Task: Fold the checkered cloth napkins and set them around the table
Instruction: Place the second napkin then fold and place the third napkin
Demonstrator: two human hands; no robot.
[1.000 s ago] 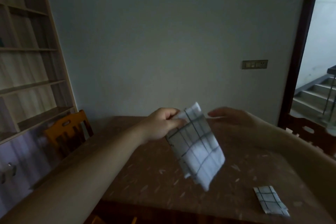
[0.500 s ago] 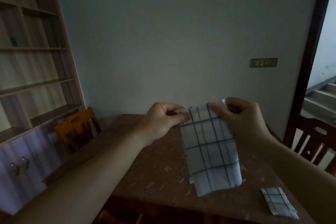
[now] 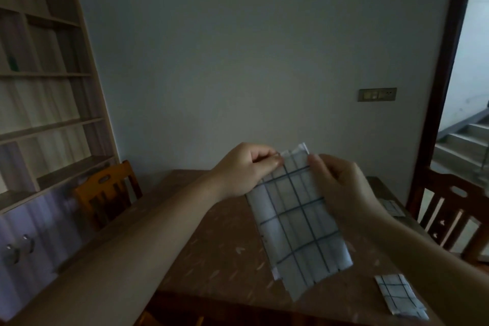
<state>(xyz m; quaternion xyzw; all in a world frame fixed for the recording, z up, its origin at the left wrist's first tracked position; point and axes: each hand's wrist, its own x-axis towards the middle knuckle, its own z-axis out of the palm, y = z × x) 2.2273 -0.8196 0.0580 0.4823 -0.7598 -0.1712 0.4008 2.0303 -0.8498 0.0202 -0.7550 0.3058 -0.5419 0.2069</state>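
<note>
Two hands (image 3: 293,180) pinching napkin (image 3: 299,222), folded napkin (image 3: 397,298) nearby

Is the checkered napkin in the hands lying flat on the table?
No, the napkin hangs in the air above the table, pinched at its top edge by the left hand and the right hand.

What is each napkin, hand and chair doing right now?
Held napkin: hanging in the air above the table, pinched at its top edge by both hands.
Left hand: pinches the top left corner.
Right hand: grips the top right edge.
Near napkin: folded, lying flat on the table.
Far napkin: lying at the table's right edge, partly hidden.
Orange chair: upright.
Dark chair: upright.
</note>
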